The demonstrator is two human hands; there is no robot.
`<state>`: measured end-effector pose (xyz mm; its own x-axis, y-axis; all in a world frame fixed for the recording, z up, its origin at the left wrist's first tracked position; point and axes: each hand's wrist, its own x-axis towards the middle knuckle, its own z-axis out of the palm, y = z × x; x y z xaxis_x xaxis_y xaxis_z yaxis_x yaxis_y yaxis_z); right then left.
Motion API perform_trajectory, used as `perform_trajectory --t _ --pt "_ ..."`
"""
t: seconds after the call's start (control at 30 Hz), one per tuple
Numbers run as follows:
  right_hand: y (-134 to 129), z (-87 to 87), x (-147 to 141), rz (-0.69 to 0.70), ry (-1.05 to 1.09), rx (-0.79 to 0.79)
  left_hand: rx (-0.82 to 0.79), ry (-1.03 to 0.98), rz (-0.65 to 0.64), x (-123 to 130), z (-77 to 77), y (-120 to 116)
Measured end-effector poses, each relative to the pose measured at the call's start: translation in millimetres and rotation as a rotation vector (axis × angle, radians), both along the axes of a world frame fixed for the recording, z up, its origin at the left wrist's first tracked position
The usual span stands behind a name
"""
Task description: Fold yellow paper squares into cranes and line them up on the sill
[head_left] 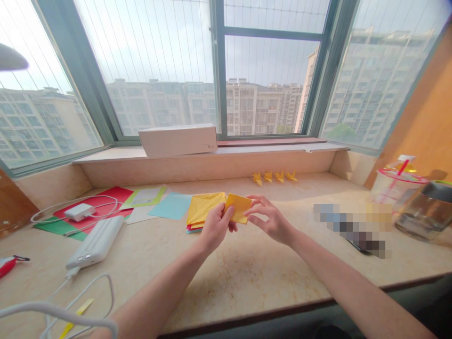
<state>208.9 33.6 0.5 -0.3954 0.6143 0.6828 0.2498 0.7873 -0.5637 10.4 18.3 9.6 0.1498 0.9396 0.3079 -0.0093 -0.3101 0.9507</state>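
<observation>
My left hand (216,226) is closed on a small square of yellow origami paper (240,207), with the thumb on its near face and fingers behind. At the paper's right edge, the fingertips and thumb of my right hand (270,219) grip it lightly, the other fingers curled. The paper is held up above the counter. Just behind and left of it lies a stack of origami paper (203,209), yellow on top with red and blue edges below. Several folded yellow paper cranes (268,176) stand in a row near the back ledge.
To the left lie colored sheets (173,205), a white power bank (95,242), a charger (79,212) and loose cables. A white box (178,141) rests on the sill. On the right are a blurred-out item (353,226), a cup with a straw (399,188) and a jug (425,212).
</observation>
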Motion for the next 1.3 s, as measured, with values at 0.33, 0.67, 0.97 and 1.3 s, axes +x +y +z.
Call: perform_trajectory --t 0.33,0.67,0.97,1.3 --pt "4.6 -9.7 -9.9 -0.208 0.219 -0.176 -0.051 -0.029 -0.177 6.9 -5.7 -0.7" --pt "5.8 -9.7 -10.1 -0.293 0.347 -0.251 -0.009 0.068 -0.171 10.6 -1.8 -12.2" --pt "3.5 -10.5 -14.6 -0.170 0.432 -0.260 -0.031 0.033 -0.095 9.9 -3.4 -7.9" --pt "3.7 -8.2 -17.5 -0.137 0.482 -0.333 -0.067 -0.019 -0.164 12.7 -0.2 -10.6"
